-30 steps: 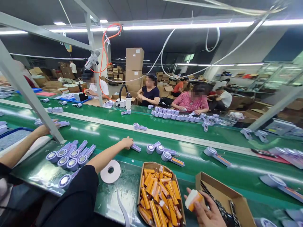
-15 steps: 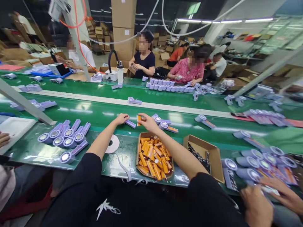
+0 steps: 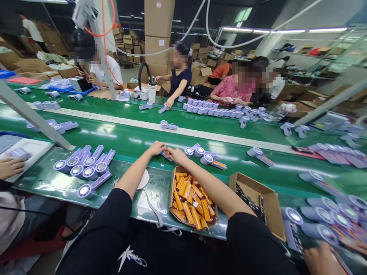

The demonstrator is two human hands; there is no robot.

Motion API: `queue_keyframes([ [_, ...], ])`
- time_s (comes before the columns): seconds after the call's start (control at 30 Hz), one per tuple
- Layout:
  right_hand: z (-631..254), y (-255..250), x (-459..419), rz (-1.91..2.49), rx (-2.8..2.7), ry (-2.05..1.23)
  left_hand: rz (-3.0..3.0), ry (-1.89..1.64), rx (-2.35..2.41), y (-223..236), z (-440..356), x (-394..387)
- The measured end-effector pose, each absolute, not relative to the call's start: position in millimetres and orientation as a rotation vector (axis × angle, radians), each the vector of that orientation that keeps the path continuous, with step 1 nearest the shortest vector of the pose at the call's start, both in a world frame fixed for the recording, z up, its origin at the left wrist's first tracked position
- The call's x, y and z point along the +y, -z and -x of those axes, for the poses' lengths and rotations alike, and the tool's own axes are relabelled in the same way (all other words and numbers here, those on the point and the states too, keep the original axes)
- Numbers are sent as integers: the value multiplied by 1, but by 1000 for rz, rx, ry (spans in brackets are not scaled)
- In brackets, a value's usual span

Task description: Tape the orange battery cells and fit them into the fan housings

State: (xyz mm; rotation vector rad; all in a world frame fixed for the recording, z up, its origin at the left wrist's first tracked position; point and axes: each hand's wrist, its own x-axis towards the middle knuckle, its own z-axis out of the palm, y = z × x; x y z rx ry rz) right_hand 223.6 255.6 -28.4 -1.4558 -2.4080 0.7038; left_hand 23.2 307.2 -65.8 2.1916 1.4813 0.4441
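Orange battery (image 3: 168, 152) is meeting purple handle (image 3: 165, 156), the left hand (image 3: 157, 148) gripping the handle and the right hand (image 3: 176, 154) pinching the battery.

Bg: dark wall (image 3: 129, 23) behind stacked cardboard boxes (image 3: 158, 46), lit window (image 3: 243, 14) upper right, strip lights (image 3: 266, 31) below it over cluttered shelves (image 3: 323, 63). Long green table (image 3: 129, 134) crosses the room, pale strip (image 3: 137, 122) along it, slanted metal posts (image 3: 34, 114) both sides. Grey floor (image 3: 123, 72) partly visible behind.
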Motion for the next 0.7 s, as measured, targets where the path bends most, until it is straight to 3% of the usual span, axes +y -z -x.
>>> queue_keyframes([
  [0.27, -196, 14, 257, 1582, -2948, -376, -2172, -313, 1656, 45, -46, 285],
  [0.5, -221, -36, 239, 1534, -3001, -406, -2081, -469, 1797, 16, -39, 247],
  [0.57, -251, -40, 214, 1437, -2864, -531, -2103, -532, 1763, 20, -16, 204],
  [0.7, -318, -29, 139, 1082, -2337, -1128, -2373, -462, 1471, 52, 67, 92],
])
